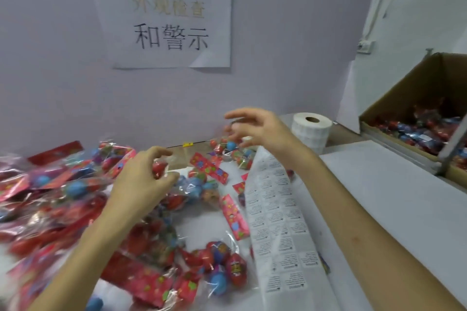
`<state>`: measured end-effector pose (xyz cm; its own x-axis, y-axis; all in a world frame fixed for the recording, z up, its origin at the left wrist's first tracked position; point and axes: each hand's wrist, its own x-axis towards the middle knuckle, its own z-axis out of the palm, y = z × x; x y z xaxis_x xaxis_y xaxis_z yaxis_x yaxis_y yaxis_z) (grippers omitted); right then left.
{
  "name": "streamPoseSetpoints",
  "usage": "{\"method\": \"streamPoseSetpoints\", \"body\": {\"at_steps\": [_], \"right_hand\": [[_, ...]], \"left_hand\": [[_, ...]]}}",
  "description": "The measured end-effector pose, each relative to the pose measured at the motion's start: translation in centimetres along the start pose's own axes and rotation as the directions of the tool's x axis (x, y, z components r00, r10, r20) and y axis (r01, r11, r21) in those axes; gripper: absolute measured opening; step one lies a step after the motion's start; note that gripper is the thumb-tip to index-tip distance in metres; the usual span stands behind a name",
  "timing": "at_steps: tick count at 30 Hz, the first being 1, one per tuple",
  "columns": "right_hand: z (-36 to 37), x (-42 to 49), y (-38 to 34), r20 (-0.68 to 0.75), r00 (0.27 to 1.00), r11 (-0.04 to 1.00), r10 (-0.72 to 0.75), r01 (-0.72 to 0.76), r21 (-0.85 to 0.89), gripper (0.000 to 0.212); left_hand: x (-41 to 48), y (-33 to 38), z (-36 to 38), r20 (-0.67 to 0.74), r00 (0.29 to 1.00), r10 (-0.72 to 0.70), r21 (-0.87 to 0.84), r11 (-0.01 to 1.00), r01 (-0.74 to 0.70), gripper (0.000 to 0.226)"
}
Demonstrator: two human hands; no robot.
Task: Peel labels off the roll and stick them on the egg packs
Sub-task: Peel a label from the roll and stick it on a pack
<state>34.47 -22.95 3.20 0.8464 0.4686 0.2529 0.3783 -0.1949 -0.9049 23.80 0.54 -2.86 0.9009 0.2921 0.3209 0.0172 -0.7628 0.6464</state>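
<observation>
Many egg packs, clear bags of red and blue eggs with red header cards, lie heaped over the table's left and middle (63,192). My left hand (146,179) reaches into the heap, its fingers curled round the clear plastic of one egg pack (174,177). My right hand (255,129) hovers above the far packs with its fingers spread and loosely bent. A small white patch shows by its thumb tip, too blurred to identify. A long strip of labels (278,225) runs under my right forearm toward me. The white label roll (312,129) stands behind it.
An open cardboard box (394,98) at the right holds more egg packs. White sheets (379,197) cover the table's right side. A wall with a paper sign (169,23) closes the back. One egg pack (222,267) lies near the front edge.
</observation>
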Motion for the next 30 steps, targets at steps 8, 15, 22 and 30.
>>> {"method": "streamPoseSetpoints", "body": {"at_steps": [8, 15, 22, 30], "right_hand": [[8.4, -0.5, 5.6, 0.416, 0.886, 0.822, 0.204, 0.075, -0.564, 0.099], [7.3, -0.1, 5.2, 0.281, 0.953, 0.817, 0.114, 0.071, -0.573, 0.063], [5.0, -0.3, 1.5, 0.038, 0.999, 0.975, -0.02, 0.028, -0.22, 0.02], [6.0, -4.5, -4.4, 0.028, 0.996, 0.941, -0.089, 0.075, 0.331, 0.018]], "left_hand": [[0.2, -1.1, 0.2, 0.294, 0.956, 0.021, 0.328, 0.937, -0.121, 0.075], [-0.6, -1.2, 0.7, 0.332, 0.943, 0.004, 0.387, 0.911, -0.14, 0.067], [-1.1, 1.7, -1.7, 0.341, 0.939, 0.047, 0.2, 0.972, -0.122, 0.06], [-4.2, 4.6, -4.8, 0.406, 0.914, 0.012, -0.312, 0.942, 0.126, 0.05]]}}
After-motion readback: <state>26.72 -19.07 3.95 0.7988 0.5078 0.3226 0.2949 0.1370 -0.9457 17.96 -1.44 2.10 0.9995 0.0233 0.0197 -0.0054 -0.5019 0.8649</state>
